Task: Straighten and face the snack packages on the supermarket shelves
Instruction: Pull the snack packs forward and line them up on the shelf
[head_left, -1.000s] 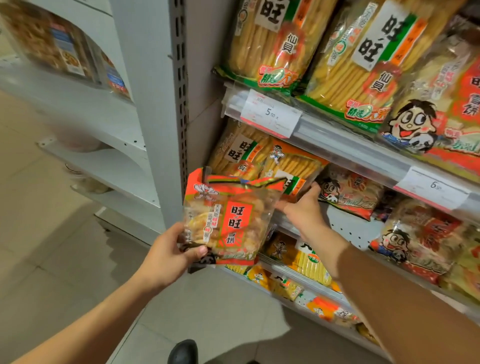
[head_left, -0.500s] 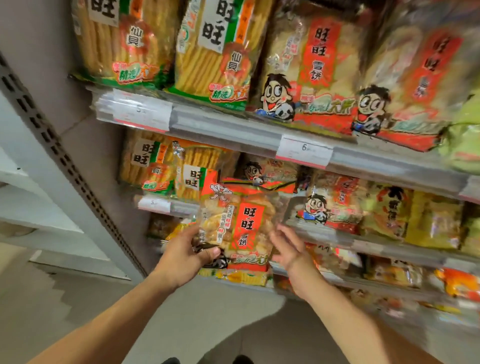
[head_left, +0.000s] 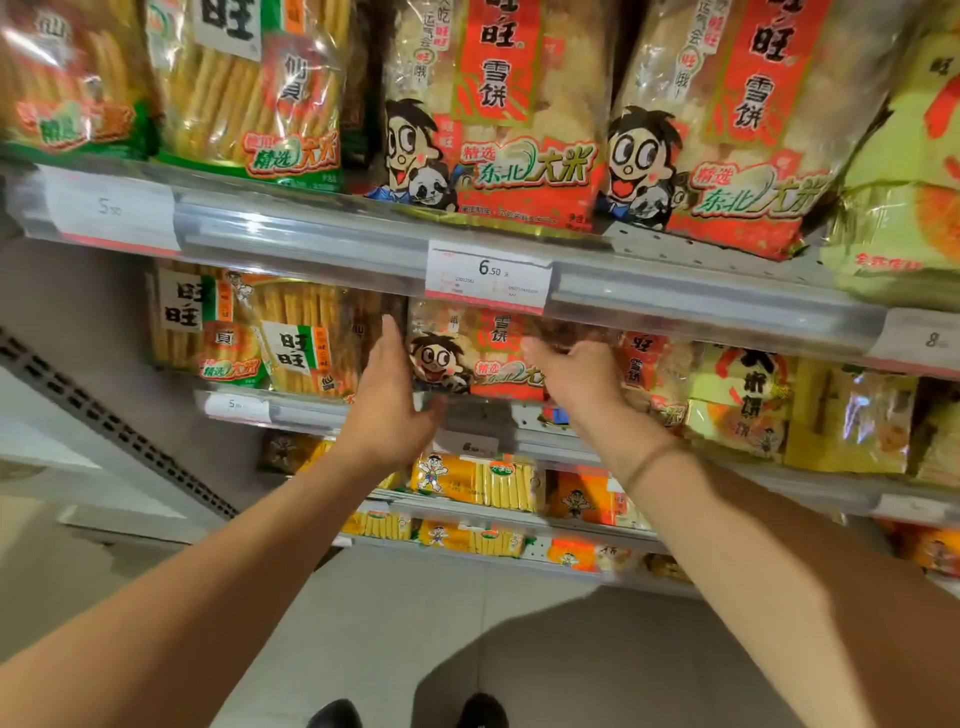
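Note:
A red rice-cracker package (head_left: 470, 358) with a cartoon face stands upright on the second shelf (head_left: 483, 415), front outward, just under the 6.50 price tag (head_left: 488, 275). My left hand (head_left: 387, 395) lies flat against its left edge, fingers straight up and thumb near its lower corner. My right hand (head_left: 576, 374) presses its right side with the fingers reaching over the upper corner; how far they curl is unclear. Green-and-yellow cracker packs (head_left: 291, 338) stand to the left, and another red pack (head_left: 641, 364) is partly hidden behind my right hand.
Large red packs (head_left: 519, 104) and green-yellow packs (head_left: 244, 88) fill the top shelf, overhanging its rail (head_left: 311, 244). Yellow packs (head_left: 737, 400) sit to the right on the second shelf. Small orange and yellow packs (head_left: 483, 483) line the lower shelves. A slotted upright (head_left: 104, 415) stands at left.
The red package, held out in front of the shelves in my left hand, now stands on the second shelf. Both hands have moved up and flank it. The view has shifted right.

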